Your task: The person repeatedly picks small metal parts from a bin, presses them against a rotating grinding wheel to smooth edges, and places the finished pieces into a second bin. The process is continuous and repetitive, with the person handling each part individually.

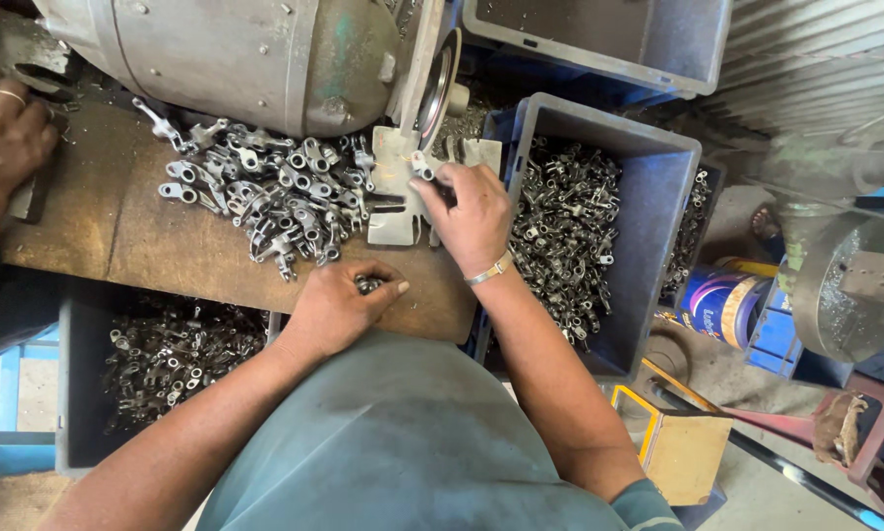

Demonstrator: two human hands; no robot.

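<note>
Hundreds of small parts crowd this bench, but the biggest thing on it is the grey, green-stained metal motor housing (235,54) of a bench grinder, lying across the far side with its grinding wheel (442,84) edge-on toward the worker. Next in bulk come the blue-grey plastic bins: one at the right (658,187), heaped with shiny forged steel pieces, and one tucked below the front edge at the left (78,393), about half full of the same. They sit within an arm's reach on either side, which looks like sorting by bin.

The worn brown wooden benchtop (147,246) carries a loose pile of grey steel linkage pieces (265,192) just left of the wheel, close enough to pick from without leaning. In front of the wheel stands a pale slotted metal rest plate (395,211).

The right hand (471,211), a silver bangle at its wrist, has its fingers curled tight around one small steel piece (424,169) and presses it up at the wheel over the plate, seemingly to steady it. The left hand (339,305) rests on the bench's near edge, loosely closed over another small steel part (368,285) that peeps out between thumb and forefinger.

At the far left another person's hand (4,143), wearing rings, lies on the bench.
</note>
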